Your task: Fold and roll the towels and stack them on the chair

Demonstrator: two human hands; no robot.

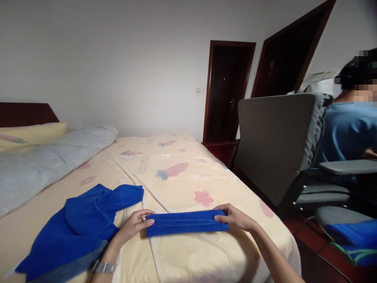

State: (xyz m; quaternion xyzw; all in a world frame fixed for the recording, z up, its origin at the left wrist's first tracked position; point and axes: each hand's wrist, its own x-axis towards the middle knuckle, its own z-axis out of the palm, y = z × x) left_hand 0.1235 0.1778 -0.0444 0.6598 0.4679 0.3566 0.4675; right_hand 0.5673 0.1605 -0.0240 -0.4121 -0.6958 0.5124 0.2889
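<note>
A blue cloth folded into a long narrow strip (185,222) is held level just over the near part of the bed. My left hand (135,225) grips its left end, thumb on top and fingers behind. At the right end, my right hand (234,217) pinches it the same way. Left of my left forearm lies a loose, crumpled blue cloth (79,220), with a greyish-blue part along its lower edge. A metal watch band (104,267) circles my left wrist.
The bed (188,188) has a cream sheet with carrot and flower prints. A rolled grey quilt (53,165) lies at left beside a yellow pillow (35,131). To the right stand a grey chair (273,145) and a seated person in blue (350,129). More blue fabric (353,234) rests lower right.
</note>
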